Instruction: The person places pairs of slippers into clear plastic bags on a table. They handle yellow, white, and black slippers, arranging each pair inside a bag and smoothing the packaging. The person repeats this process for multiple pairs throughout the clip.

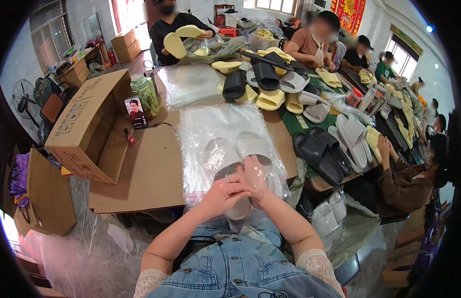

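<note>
A pair of pale grey slippers (253, 144) lies in front of me, toes pointing away, inside a clear plastic bag on a stack of flat clear bags (195, 126). My right hand (254, 175) is under the shiny film, its fingers closed on the right slipper near its strap. Across it comes my left hand (227, 192), fingers bent together by the right wrist at the bag's near end; exactly what they pinch is partly hidden. The slippers' heels reach toward my lap, below the hands.
An open cardboard box (84, 134), a propped phone (136, 113) and a green jar (146, 94) stand at left. Black slippers (322, 153) and a pile of black, yellow and grey slippers (266, 74) lie to the right and beyond. Several people work around the tables.
</note>
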A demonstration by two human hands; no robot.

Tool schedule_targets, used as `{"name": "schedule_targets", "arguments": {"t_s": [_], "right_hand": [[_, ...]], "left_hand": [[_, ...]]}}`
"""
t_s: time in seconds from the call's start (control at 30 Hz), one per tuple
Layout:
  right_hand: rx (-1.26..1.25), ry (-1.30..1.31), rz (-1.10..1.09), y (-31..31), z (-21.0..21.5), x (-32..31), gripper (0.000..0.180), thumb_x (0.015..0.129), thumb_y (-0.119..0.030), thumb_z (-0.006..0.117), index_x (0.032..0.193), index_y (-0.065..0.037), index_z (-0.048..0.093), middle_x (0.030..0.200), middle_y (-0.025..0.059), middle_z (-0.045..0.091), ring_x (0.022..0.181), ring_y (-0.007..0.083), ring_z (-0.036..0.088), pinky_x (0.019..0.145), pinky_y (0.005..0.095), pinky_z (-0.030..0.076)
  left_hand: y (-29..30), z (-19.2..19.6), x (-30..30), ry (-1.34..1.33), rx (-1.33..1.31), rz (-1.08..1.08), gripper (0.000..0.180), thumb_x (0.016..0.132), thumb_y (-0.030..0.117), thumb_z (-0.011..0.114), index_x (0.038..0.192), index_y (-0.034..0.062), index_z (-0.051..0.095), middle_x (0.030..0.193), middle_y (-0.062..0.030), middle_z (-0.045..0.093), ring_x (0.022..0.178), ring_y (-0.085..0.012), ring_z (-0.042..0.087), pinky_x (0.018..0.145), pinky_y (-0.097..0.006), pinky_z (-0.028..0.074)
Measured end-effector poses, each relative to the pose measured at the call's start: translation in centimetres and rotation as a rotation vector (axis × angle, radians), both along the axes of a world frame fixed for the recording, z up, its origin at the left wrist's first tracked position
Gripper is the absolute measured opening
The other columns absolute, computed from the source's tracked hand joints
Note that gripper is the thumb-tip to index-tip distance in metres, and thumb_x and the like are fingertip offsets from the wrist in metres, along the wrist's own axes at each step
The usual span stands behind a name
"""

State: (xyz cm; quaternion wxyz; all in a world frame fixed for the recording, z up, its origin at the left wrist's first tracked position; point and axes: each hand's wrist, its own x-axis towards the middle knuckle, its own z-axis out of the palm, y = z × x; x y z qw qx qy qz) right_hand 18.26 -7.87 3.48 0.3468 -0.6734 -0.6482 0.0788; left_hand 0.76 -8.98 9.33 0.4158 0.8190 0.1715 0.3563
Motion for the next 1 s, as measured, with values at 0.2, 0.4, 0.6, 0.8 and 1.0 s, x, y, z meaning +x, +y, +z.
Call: {"name": "schedule_targets", "arguments": {"t_s": [0.2,0.4,0.6,0.8,1.0], "right_hand": [[0.074,-0.05,-0.038,1.5,0.4,-0.8,0.021,0.093,-0.018,0.062,0.093,0.002,0.059,0.098,0.0273,0.058,0.082,0.0483,0.065,0.073,0.0551,0.054],[0.191,-0.071,-0.131,5.9,-0.5,0.6,0.023,0.094,-0.019,0.063,0.095,0.003,0.058,0.098,0.027,0.059,0.085,0.0479,0.065,0.074,0.0549,0.054],[0.134,-0.034,-0.176,6.9,-2.7,-0.1,0.025,0.095,-0.02,0.062,0.099,0.003,0.057,0.102,0.0273,0.059,0.086,0.0484,0.066,0.074,0.0545,0.055],[0.107,-0.017,-0.194,6.8,-3.2,-0.1,0.027,0.096,-0.024,0.06,0.102,0.002,0.056,0.105,0.0271,0.058,0.088,0.0479,0.065,0.075,0.0548,0.054],[0.079,-0.008,-0.205,6.4,-3.1,0.0,0.029,0.096,-0.025,0.061,0.101,0.003,0.057,0.107,0.0259,0.058,0.091,0.0475,0.065,0.077,0.0543,0.054]], "left_hand": [[-0.3,-0.1,-0.3,-0.031,-0.172,-0.187,0.018,0.089,0.004,0.073,0.106,0.0048,0.078,0.095,-0.0079,0.069,0.089,-0.0202,0.066,0.081,-0.032,0.052],[-0.4,0.5,-1.4,0.018,-0.16,-0.133,0.02,0.088,0.003,0.073,0.108,0.0046,0.078,0.092,-0.0072,0.068,0.086,-0.0192,0.065,0.077,-0.03,0.051],[0.2,0.2,-2.8,0.114,-0.059,0.025,0.018,0.089,0.012,0.075,0.106,0.0061,0.077,0.088,-0.0072,0.065,0.078,-0.0208,0.063,0.071,-0.031,0.051],[2.2,-1.8,-3.6,0.04,0.045,0.118,0.02,0.087,0.013,0.075,0.106,0.006,0.077,0.091,-0.0063,0.065,0.083,-0.018,0.063,0.073,-0.03,0.051],[4.6,-4.8,-3.9,0.009,-0.175,0.433,0.017,0.095,0.017,0.07,0.104,0.0039,0.075,0.091,-0.0081,0.068,0.081,-0.0164,0.064,0.073,-0.03,0.052]]}}
